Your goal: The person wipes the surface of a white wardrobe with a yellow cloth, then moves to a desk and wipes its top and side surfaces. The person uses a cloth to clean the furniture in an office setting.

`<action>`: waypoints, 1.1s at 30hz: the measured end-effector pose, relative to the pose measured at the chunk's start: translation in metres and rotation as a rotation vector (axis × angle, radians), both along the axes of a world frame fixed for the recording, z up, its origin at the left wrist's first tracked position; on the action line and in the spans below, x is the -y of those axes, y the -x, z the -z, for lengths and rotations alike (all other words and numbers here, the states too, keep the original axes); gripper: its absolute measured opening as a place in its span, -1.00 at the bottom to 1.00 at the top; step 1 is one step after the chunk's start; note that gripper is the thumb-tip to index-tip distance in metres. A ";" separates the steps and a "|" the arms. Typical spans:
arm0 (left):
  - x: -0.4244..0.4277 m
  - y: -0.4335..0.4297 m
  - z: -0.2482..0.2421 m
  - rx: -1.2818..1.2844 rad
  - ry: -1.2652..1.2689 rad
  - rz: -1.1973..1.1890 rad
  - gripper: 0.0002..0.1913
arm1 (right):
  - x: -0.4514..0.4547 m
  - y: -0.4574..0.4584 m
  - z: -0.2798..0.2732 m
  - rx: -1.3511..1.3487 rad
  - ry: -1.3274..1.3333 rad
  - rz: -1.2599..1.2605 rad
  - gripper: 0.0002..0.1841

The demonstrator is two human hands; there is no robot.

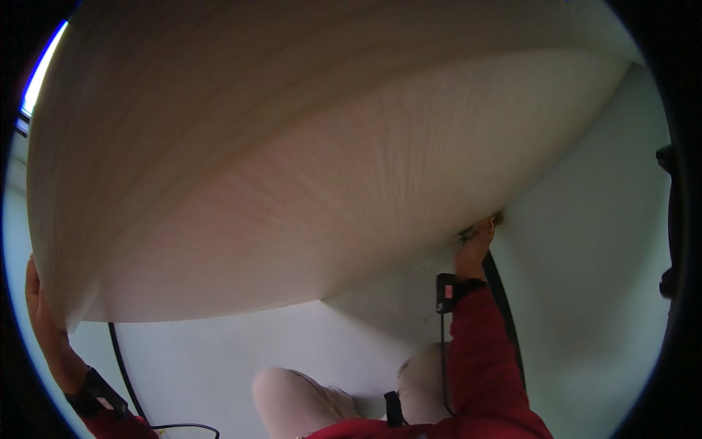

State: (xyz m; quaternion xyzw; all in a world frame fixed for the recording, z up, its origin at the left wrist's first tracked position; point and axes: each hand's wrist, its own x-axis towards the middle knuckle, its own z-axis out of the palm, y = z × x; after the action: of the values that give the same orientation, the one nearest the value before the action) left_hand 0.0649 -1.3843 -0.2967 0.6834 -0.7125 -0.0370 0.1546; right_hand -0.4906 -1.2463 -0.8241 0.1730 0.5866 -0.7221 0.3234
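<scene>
A large wood-grain panel piece (pixel 351 164) fills most of the view before me. A long bend or seam runs across it, so it looks like two faces meeting at an angle. At far left my left hand (pixel 41 299) grips the edge of the panel piece, its fingertips partly hidden. On the other side, my right hand (pixel 476 247) is at the lower right edge, its fingers around a small object (pixel 468 235) with dark metallic and orange-brown parts. That object is close against the edge, too small and dim to name.
Below lies a pale, smooth floor (pixel 219 351), with my knees (pixel 296 392) near the bottom. Dark cables or straps (pixel 123 367) run beside both arms, and each wrist bears a black device (pixel 445 293). A bright window-like strip (pixel 44 68) shows at upper left. Dark objects (pixel 666 219) stand at the right rim.
</scene>
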 end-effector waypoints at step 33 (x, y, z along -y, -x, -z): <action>1.053 0.370 -0.049 -0.086 -0.059 0.121 -0.60 | 1.158 0.229 -0.235 -1.240 0.047 -0.191 -0.37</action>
State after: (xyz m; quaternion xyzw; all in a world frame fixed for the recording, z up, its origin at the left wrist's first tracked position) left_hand -0.3049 -2.4369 -0.2475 0.6411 -0.7438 -0.0966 0.1626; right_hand -0.7200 -2.4039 -0.5891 -0.3383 0.6619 -0.6688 -0.0104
